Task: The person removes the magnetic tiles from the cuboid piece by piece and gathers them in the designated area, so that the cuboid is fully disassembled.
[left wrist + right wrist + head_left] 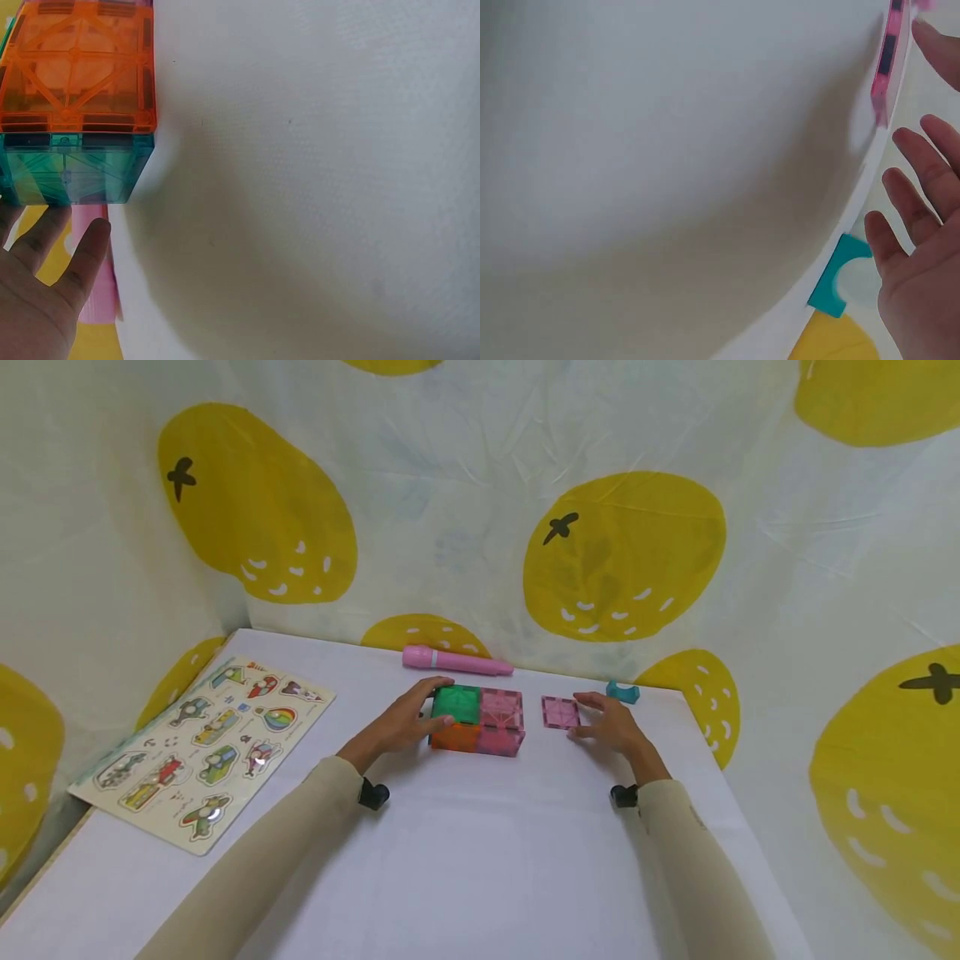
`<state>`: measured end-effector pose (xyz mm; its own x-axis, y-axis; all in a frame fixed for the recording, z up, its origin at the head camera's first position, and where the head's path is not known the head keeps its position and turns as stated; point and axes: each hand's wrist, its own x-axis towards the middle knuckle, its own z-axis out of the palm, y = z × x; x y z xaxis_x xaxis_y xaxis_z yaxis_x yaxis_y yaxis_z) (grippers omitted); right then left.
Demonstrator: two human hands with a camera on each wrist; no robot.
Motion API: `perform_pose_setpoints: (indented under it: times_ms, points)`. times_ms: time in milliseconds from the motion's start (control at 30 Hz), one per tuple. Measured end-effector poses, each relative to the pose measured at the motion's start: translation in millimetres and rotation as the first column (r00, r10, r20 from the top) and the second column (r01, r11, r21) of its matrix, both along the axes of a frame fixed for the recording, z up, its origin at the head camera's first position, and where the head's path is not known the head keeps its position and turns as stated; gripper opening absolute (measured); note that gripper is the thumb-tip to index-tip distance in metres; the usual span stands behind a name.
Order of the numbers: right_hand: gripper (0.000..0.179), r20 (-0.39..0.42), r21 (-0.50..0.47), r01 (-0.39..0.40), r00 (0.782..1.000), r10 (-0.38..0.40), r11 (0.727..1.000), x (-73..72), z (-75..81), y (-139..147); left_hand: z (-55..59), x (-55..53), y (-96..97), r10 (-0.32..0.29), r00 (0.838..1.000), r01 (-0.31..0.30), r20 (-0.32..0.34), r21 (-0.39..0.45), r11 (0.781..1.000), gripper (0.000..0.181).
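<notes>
A block of see-through magnetic tiles point(501, 708) stands on the table, with green and pink squares above and orange and deep pink below. In the left wrist view, an orange tile point(75, 67) meets a teal tile point(67, 174). My left hand point(405, 720) rests at the block's left side, its fingers spread near the teal face. Right of the block is a single pink magnetic tile point(560, 712). My right hand point(611, 727) is at that tile's right edge, thumb and fingers apart; actual contact is unclear. The right wrist view shows its fingers point(922, 169) loosely extended.
Behind the block lies a pink pen-shaped toy point(457, 661). A teal notched piece point(622, 692) sits near the table's back right edge. A picture puzzle board point(247, 727) lies at the left. Fruit-patterned cloth point(465, 543) hangs behind the table.
</notes>
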<state>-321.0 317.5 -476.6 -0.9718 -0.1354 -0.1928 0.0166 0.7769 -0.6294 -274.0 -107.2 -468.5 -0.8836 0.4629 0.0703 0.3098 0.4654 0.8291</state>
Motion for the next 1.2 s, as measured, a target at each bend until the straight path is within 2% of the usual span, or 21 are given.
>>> perform_pose_setpoints:
  times_ms: [133, 233, 333, 467, 733, 900, 1067, 1200]
  points:
    - [0.067, -0.101, -0.040, -0.044, 0.994, 0.039, 0.998, 11.3, 4.8, -14.0, 0.2, -0.4, 0.2, 0.000, 1.000, 0.000, -0.007, -0.006, 1.000, 0.074]
    - [0.057, -0.161, -0.125, -0.067, 0.986, 0.047, 0.990, 20.7, 11.9, -27.7, 0.2, -0.8, 0.5, 0.001, 1.000, -0.001, -0.008, -0.008, 1.000, 0.074]
    - [0.049, -0.181, -0.224, -0.055, 0.983, 0.014, 0.973, 27.8, 16.6, -42.4, -0.2, -1.5, 0.5, 0.005, 1.000, -0.005, -0.007, -0.011, 1.000, 0.074]
    - [0.045, -0.154, -0.338, -0.011, 0.987, -0.044, 0.941, 36.8, 20.2, -62.0, -0.8, -2.4, 0.4, 0.006, 1.000, -0.006, -0.006, -0.014, 1.000, 0.074]
    - [0.043, -0.078, -0.393, 0.035, 0.994, -0.071, 0.919, 56.5, 21.2, -94.1, -1.5, -2.4, 0.6, 0.011, 1.000, -0.011, 0.002, -0.019, 1.000, 0.074]
    - [0.041, -0.050, -0.470, 0.055, 0.995, -0.089, 0.881, 57.1, 16.3, -106.5, -2.2, -2.3, 0.6, 0.008, 1.000, -0.008, -0.005, -0.007, 1.000, 0.075]
    - [0.046, -0.003, -0.557, 0.105, 0.992, -0.128, 0.824, 56.7, 14.5, -113.2, -1.4, -1.4, 0.5, 0.011, 1.000, -0.011, -0.004, -0.005, 1.000, 0.074]
    - [0.048, 0.022, -0.582, 0.139, 0.988, -0.156, 0.801, 59.1, 16.0, -116.9, -1.0, -1.6, 0.1, 0.013, 1.000, -0.013, -0.003, -0.004, 1.000, 0.074]
